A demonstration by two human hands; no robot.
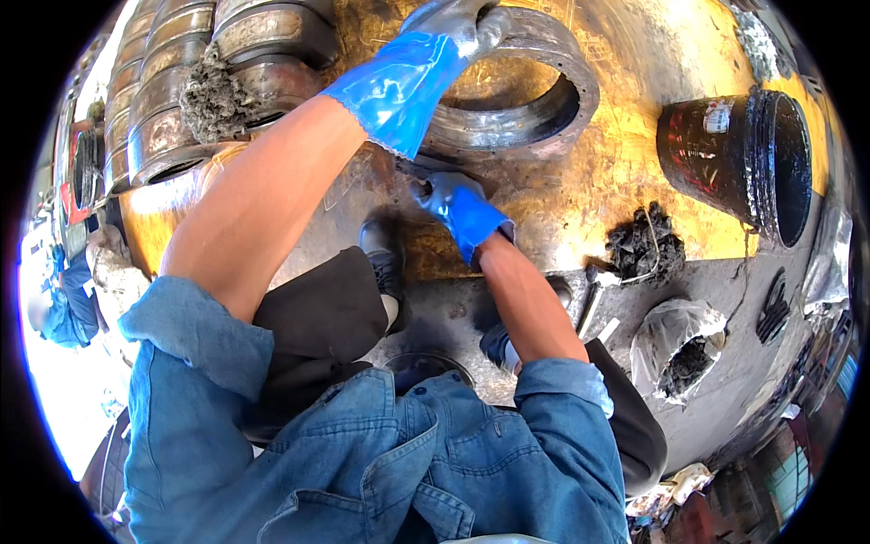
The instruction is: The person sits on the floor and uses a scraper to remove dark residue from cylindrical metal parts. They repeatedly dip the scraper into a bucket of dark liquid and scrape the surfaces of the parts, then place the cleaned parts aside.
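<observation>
A large, greasy metal ring (580,86) lies on the yellow work surface in front of me. My left hand (458,25), in a blue rubber glove with grey, worn fingers, reaches to the ring's far left rim and its fingers curl over it. The frame's upper edge cuts off part of that hand. Closer to me, just below the ring's near edge, my right hand (446,195) in the same kind of glove is closed. A dark, thin shape shows beside its fingers, but I cannot make out what it is.
Stacked metal rings (172,91) stand at the left, with a dirty fibre wad (213,95) against them. To the right are a tipped black bucket (707,150), another dark wad (645,245), a hammer-like tool (595,295) and a plastic bag (671,344) of dark scraps.
</observation>
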